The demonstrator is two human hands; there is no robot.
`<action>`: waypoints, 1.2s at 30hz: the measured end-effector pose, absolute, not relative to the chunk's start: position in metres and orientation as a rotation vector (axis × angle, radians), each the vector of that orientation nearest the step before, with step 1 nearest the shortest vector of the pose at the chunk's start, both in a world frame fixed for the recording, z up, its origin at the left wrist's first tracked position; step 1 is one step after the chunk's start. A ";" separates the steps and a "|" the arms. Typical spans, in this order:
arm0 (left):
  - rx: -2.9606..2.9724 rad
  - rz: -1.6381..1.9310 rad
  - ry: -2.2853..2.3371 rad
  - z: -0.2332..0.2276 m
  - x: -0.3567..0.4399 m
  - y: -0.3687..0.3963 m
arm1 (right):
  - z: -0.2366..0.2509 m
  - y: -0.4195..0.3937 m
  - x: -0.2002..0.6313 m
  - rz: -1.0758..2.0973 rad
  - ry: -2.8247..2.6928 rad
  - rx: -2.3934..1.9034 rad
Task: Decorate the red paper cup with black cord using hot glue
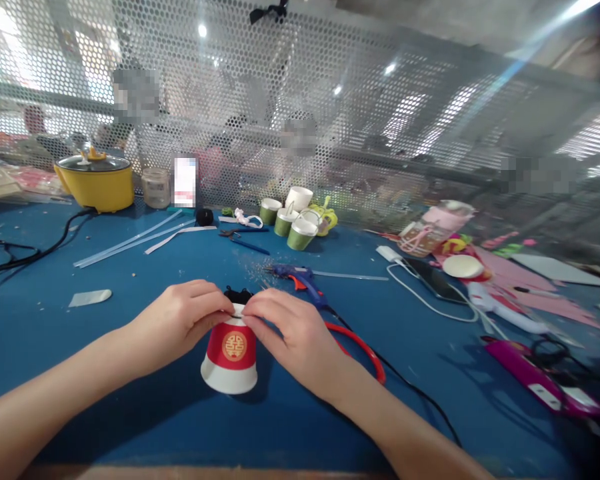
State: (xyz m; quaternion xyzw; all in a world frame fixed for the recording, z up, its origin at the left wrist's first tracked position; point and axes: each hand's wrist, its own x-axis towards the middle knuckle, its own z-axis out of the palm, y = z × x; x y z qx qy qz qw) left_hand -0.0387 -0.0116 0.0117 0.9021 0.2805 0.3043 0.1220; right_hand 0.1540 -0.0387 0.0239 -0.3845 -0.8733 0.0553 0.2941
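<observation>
A paper cup point(231, 343), white with a red band and a round gold emblem, stands upside down at the front middle of the blue table. My left hand point(187, 317) comes in from the left, thumb and fingers pinched together at the cup's top edge. From the other side, my right hand point(293, 330) pinches at the same edge, its fingertips close to the left ones. What lies between the fingertips is too small to make out. Behind the fingers, a looped black cord-like piece point(238, 294) shows at the top of the cup.
Beyond the hands lie a blue glue gun point(303, 277), pliers point(245, 241) and several green-white cups point(301, 235). A yellow pot point(103, 185) stands back left. At right are a phone point(437, 280), a magenta power strip point(545, 380) and a red ring-shaped piece point(373, 360).
</observation>
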 end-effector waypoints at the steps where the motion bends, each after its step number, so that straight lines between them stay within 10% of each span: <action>1: 2.653 0.890 0.813 0.012 -0.038 -0.012 | 0.024 -0.039 0.153 0.132 -2.329 -1.018; 36: 2.537 0.831 0.917 0.020 -0.034 -0.020 | 0.021 -0.036 0.156 0.288 -2.249 -0.998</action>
